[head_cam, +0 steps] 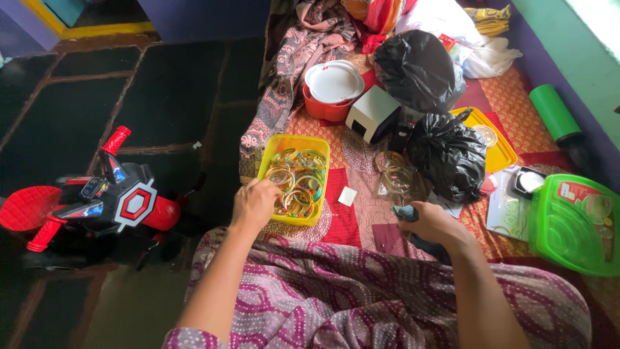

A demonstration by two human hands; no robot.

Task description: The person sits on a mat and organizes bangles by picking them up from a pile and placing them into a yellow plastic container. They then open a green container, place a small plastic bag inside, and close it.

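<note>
Two hands closed: left hand (255, 203) on bangles (296, 183), right hand (431, 223) gripping dark tool (405, 212).

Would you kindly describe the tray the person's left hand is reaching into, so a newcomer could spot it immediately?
Start at the patterned red mat on the dark floor. At its left edge, under the left hand, sits a yellow rectangular tray filled with bangles. Unlike the flat yellow lid farther right, it is deep and holds jewellery.
</note>
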